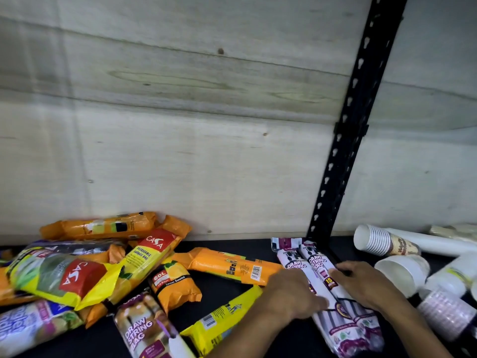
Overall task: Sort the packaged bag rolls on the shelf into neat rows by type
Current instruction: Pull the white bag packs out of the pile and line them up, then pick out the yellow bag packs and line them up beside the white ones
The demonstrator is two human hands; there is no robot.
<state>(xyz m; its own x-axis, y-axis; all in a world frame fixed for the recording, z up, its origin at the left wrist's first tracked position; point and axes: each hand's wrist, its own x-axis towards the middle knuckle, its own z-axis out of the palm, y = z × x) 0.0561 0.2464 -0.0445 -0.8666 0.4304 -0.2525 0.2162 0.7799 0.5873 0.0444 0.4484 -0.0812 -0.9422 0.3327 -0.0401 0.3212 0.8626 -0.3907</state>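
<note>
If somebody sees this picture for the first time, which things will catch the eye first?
Probably both hands, left and right, resting on two white draw string bag rolls lying side by side at the black upright post. Next, the bright jumble of orange and yellow rolls at left, and the paper cups lying at right.

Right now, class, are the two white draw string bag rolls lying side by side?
Yes, the two white draw string bag rolls lie parallel and touching, with the left hand and right hand resting on them.
</note>
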